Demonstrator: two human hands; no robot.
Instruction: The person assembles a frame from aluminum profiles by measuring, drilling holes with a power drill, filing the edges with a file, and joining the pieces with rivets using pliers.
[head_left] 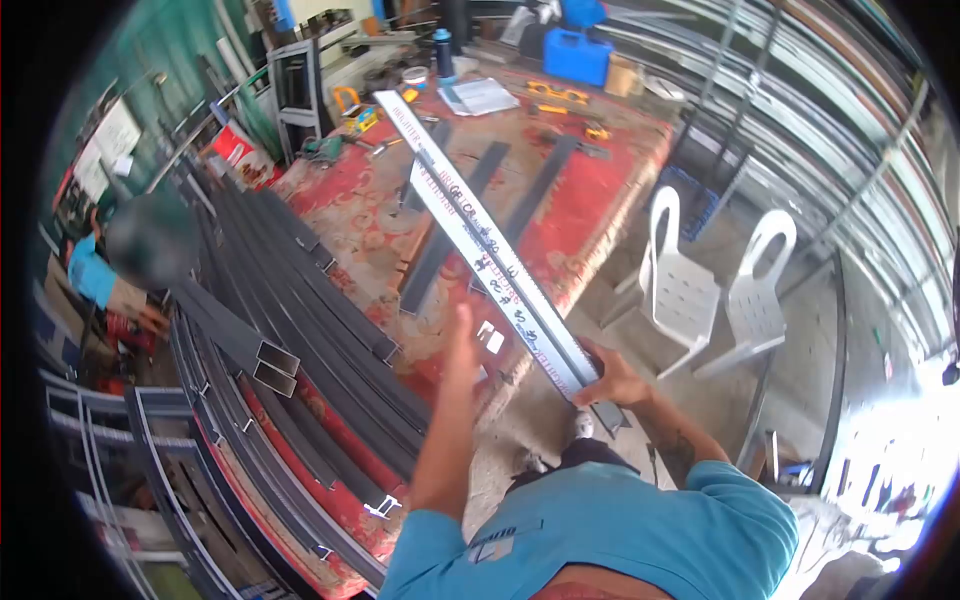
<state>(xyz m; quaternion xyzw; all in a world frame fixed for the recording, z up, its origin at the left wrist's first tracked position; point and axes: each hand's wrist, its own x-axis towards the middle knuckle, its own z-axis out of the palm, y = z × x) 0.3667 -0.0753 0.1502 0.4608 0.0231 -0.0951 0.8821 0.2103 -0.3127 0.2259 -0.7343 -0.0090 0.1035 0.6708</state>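
A blue case (578, 56) sits closed at the counter's (600, 200) far edge; its contents cannot be seen. Left of it, a dark blue bottle (443, 58) stands upright, with a small tub (414, 76) near it, its contents too small to tell. A red-and-white bag (243, 157) is beyond the counter's left side.

The bars (480, 238), a pair lying side by side, faced with white printed film and marked in black handwriting, are held above the counter. Their long axis runs diagonally, from the near right, by the person's body, to the far left, toward the bottle. The far ends are staggered, one reaching past the other.

The right hand (612, 382) is closed partway around the bars close to their near end, thumb across the film. The left hand (461, 335) is raised left of the bars, apart from them, open and seen edge-on, holding nothing; its finger spread is unclear. Dark bars (455, 225) lie beneath on the counter.
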